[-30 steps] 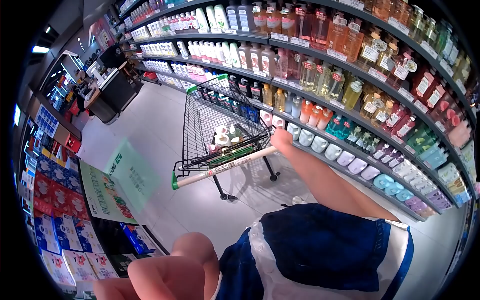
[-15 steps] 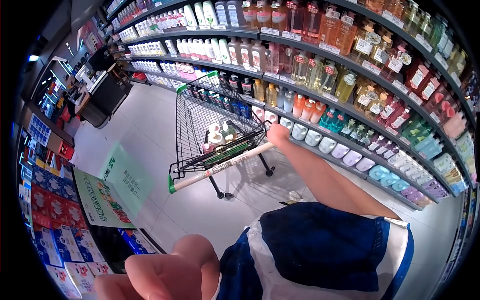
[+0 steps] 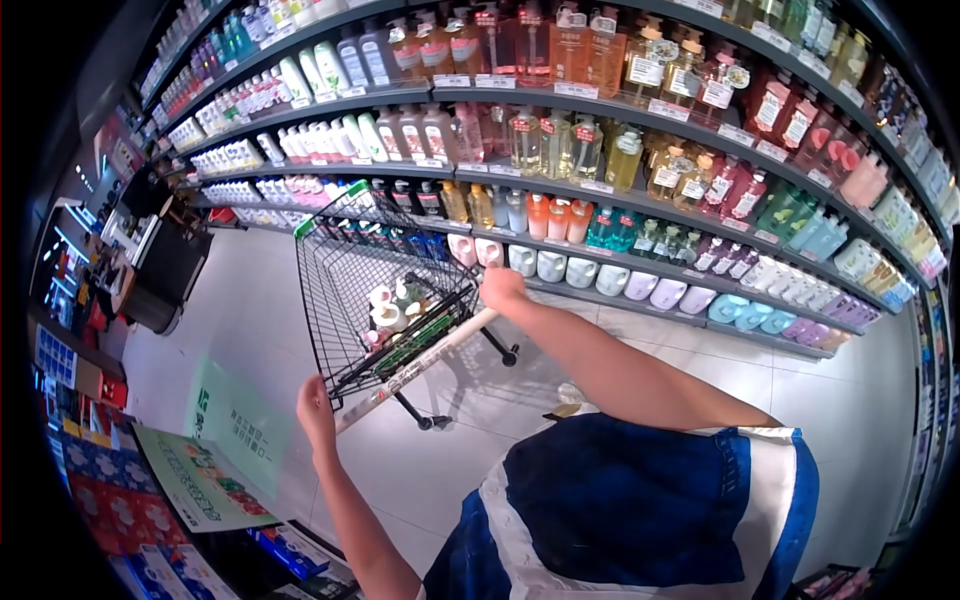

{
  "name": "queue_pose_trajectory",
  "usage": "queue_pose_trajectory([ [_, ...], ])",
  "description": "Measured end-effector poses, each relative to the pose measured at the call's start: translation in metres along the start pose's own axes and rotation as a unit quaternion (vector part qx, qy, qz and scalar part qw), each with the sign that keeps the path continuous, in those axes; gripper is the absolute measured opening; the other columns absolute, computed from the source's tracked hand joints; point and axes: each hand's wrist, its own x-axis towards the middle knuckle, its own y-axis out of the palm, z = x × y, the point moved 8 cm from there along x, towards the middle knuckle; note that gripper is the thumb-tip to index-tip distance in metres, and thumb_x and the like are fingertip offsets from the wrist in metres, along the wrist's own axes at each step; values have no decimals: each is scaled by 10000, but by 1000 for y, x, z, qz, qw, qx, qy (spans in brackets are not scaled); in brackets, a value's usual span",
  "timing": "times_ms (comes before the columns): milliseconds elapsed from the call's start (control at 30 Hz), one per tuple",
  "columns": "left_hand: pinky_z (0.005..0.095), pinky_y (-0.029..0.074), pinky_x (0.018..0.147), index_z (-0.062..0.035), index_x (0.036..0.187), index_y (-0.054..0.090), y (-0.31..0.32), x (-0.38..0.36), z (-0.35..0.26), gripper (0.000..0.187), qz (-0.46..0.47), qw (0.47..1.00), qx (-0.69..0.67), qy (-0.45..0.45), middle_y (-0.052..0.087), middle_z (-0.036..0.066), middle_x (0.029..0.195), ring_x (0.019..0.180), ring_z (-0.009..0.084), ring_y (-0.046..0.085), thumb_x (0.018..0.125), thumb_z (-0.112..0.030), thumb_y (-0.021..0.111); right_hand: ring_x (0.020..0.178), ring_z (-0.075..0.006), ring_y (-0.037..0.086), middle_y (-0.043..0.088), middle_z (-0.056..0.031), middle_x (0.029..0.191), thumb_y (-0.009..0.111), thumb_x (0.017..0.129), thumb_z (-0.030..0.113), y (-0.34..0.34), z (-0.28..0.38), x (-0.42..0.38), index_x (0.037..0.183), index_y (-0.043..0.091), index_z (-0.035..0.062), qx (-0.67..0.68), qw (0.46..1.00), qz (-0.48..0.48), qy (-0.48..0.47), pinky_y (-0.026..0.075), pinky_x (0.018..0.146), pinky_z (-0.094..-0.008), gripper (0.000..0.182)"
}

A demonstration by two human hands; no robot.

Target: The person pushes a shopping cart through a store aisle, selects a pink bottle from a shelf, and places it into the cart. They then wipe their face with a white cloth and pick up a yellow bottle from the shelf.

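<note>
A black wire shopping cart (image 3: 345, 270) with green corner pieces stands in the aisle in front of me. My right hand (image 3: 502, 291) is wrapped around the right end of its pale handle bar (image 3: 440, 350). At the bar's left end my left hand (image 3: 315, 405) is closed on it, its fingers partly hidden. Inside the basket lie a few items, among them white bottles (image 3: 388, 311); their labels are too small to read.
Long curved shelves (image 3: 540, 85) packed with pump bottles run along the far side and right. On the left are a green-and-white sign (image 3: 195, 480), stacked boxed goods (image 3: 105, 505) and a dark counter (image 3: 165, 275). Pale floor tiles (image 3: 250, 290) surround the cart.
My left hand has gone from low near my body up to the left end of the handle and closed there. The view has turned right, so the cart appears farther left.
</note>
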Motion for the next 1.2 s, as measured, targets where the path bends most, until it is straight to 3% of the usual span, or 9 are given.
queue_pose_trajectory([
  [100, 351, 478, 650, -114, 945, 665, 11, -26, 64, 174, 47, 980, 173, -86, 663, 94, 781, 724, 235, 634, 856, -187, 535, 797, -294, 660, 667, -164, 847, 526, 781, 160, -4, 2, -1, 1046, 552, -18, -5, 1000, -15, -6, 525, 672, -404, 320],
  [200, 377, 488, 651, -155, 907, 681, 19, -28, 65, 201, 53, 950, 279, -130, 669, 98, 791, 749, 264, 642, 837, -264, 526, 780, -291, 660, 667, -161, 830, 531, 787, 171, -7, 4, -2, 1051, 551, -24, -26, 1000, -11, -14, 524, 650, -398, 328],
  [300, 388, 487, 677, -178, 870, 693, 36, -16, 82, 198, 161, 904, 349, -190, 673, 85, 805, 782, 271, 643, 809, -283, 536, 730, -279, 664, 669, -144, 778, 537, 778, 169, -3, 1, 2, 1061, 549, -28, -31, 998, -43, -31, 520, 625, -399, 344],
  [433, 344, 542, 503, 2, 840, 670, 72, -21, 123, 260, 325, 881, 112, -326, 659, 150, 756, 610, 285, 655, 783, -200, 517, 722, -270, 665, 672, -130, 779, 552, 764, 183, -6, -5, 7, 1084, 541, -31, -39, 999, -17, -22, 519, 619, -391, 385],
  [467, 316, 541, 429, 75, 841, 637, 82, -21, 132, 296, 337, 883, 65, -319, 632, 194, 716, 521, 282, 631, 784, -187, 510, 757, -261, 664, 673, -125, 814, 567, 757, 198, -8, -6, 9, 1082, 541, -26, -39, 999, -27, -20, 520, 636, -385, 396],
  [667, 341, 517, 426, 65, 913, 622, 109, -28, 151, 305, 343, 879, -7, -333, 616, 212, 722, 505, 268, 608, 797, -189, 499, 798, -247, 659, 672, -117, 834, 595, 744, 207, -10, -17, 28, 1033, 550, -10, -30, 999, 3, -15, 519, 656, -378, 364],
  [733, 331, 484, 410, 43, 962, 614, 117, -28, 138, 335, 364, 877, -16, -314, 613, 185, 717, 492, 255, 602, 816, -223, 470, 758, -256, 661, 671, -120, 811, 594, 735, 194, -17, -20, 35, 988, 559, 1, -24, 999, -20, -28, 519, 640, -381, 319],
  [867, 314, 429, 375, -2, 1060, 577, 130, -43, 115, 354, 389, 840, 33, -376, 610, 155, 719, 507, 229, 611, 832, -236, 441, 698, -268, 661, 667, -129, 783, 579, 727, 163, -28, -33, 53, 944, 571, 11, -11, 998, -47, -47, 518, 608, -383, 265],
  [1200, 315, 433, 382, -55, 1089, 569, 174, -58, 66, 348, 361, 831, 45, -421, 618, 131, 810, 507, 221, 610, 845, -278, 463, 700, -269, 664, 672, -132, 788, 556, 734, 152, -42, -69, 104, 902, 620, 28, 12, 996, -38, -76, 519, 605, -382, 219],
])
